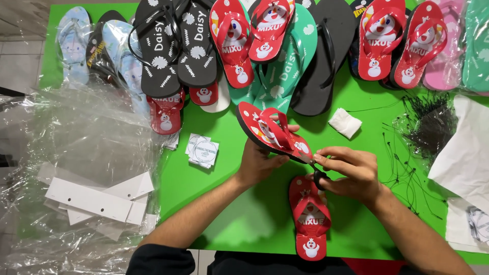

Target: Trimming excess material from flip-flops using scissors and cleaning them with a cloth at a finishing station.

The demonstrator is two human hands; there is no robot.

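The green bench (219, 203) carries nearly everything in view. Along its far edge lies a wide row of flip-flops (285, 46), black, teal, red, pink and pale blue, overlapping one another loosely; whether any of them is tagged cannot be told from here. At the left edge sits a heap of clear plastic bags (76, 153) with white card headers (97, 198) lying on it, and none of these holds a sandal. At the right edge are white paper sheets (463, 153) and, beside them, a pile of thin black loop ties (428, 119), some strewn toward the middle. A small stack of round-printed paper tags (202, 151) lies left of centre, and a folded white cloth (345, 122) near the far row.

Close to the near edge one red flip-flop (309, 224) lies flat, sole down. Its mate, the red sandal (272, 133), is raised above the bench, tilted, gripped from below by the left hand (257, 163). The right hand (351, 173) pinches at the sandal's heel end, with a small dark piece (319, 177) held under the fingers. By the look of it this pair is mid-way: not yet joined, tagged or bagged.
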